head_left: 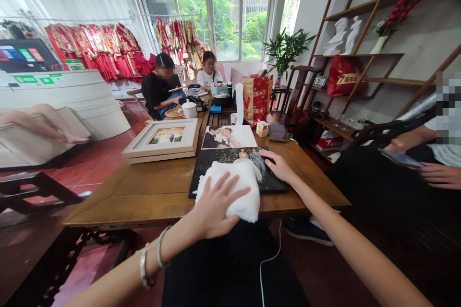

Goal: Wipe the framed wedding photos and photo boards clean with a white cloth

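Observation:
My left hand (215, 205) lies flat with fingers spread on a white folded towel (242, 182). The towel rests on a large dark wedding photo panel (274, 183) at the near edge of the wooden table (144, 187). My right hand (278, 165) presses flat on the panel's right part, fingers stretched out. A second, lighter wedding photo (228, 136) lies just behind the panel. A stack of framed pictures (163, 139) sits to the left of it.
Two people sit at the table's far end among a teapot (188, 109), dishes and a red bag (256, 98). Another person with a phone (399, 158) sits at my right. Shelves stand on the right wall; red garments hang at the back left.

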